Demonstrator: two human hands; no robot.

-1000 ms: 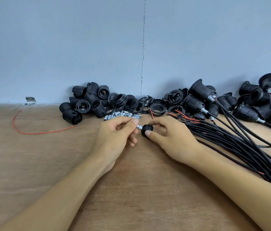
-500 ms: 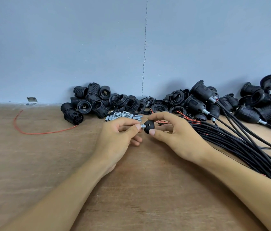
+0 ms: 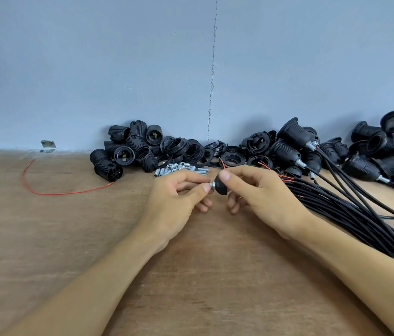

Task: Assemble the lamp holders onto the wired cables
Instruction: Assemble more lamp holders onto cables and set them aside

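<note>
Above a wooden table point(image 3: 45, 238), the right hand point(image 3: 261, 197) pinches a black lamp holder cap point(image 3: 220, 187) between thumb and fingers. The left hand point(image 3: 174, 204) pinches its metal tube point(image 3: 212, 184). Black cables point(image 3: 348, 209) lie to the right.

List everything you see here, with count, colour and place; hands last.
sockets: a pile, black, by the wall, left of centre
rings: a pile, black, by the wall, centre
loose tubes: a small heap, silver, in front of the rings
wire: one, red, on the table, left
bracket: one, silver, by the wall, far left
cables: a bundle, black, right
wired holders: several, black, by the wall, right
table: one, brown
cap: one, black, between the hands
tube: one, silver, at the cap
left hand: pinches the tube
right hand: holds the cap
</note>
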